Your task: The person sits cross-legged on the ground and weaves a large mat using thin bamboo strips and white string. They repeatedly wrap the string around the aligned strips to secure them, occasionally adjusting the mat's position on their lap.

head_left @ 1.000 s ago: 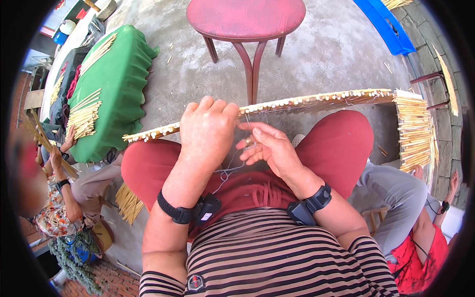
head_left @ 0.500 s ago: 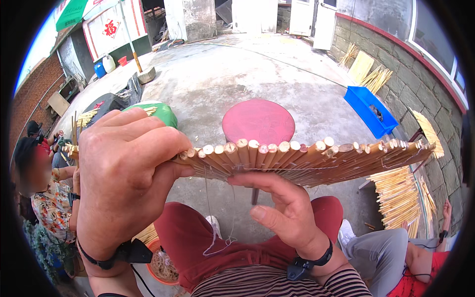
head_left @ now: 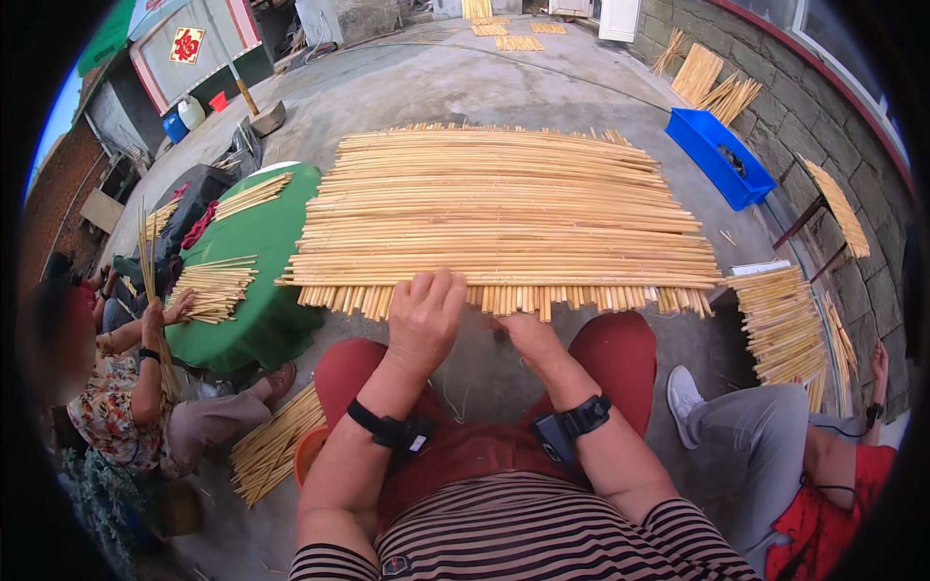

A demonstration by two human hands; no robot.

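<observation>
A wide mat of pale reed sticks (head_left: pixel 504 194) spans the view in front of me, its broad face showing and a fringe of stick ends along the near edge. My left hand (head_left: pixel 422 324) grips that near edge just left of centre, fingers wrapped over the sticks. Lower and to the right, my right hand (head_left: pixel 533 344) reaches to the underside of the same edge; its fingertips are partly hidden and blurred. Thin thread (head_left: pixel 463 402) dangles between my red-trousered knees.
A co-worker (head_left: pixel 136 407) holds sticks at left beside a green-covered table (head_left: pixel 276 339) bearing loose sticks. Another seated person (head_left: pixel 751 436) is at lower right, beside stick bundles (head_left: pixel 775 329). A blue crate (head_left: pixel 717 145) stands right; reed piles (head_left: pixel 276 445) lie lower left.
The mat, seen edge-on earlier, now shows its broad face. The view has shifted. My right hand's fingers, visible with thread a second ago, are now partly hidden at the mat's edge.
</observation>
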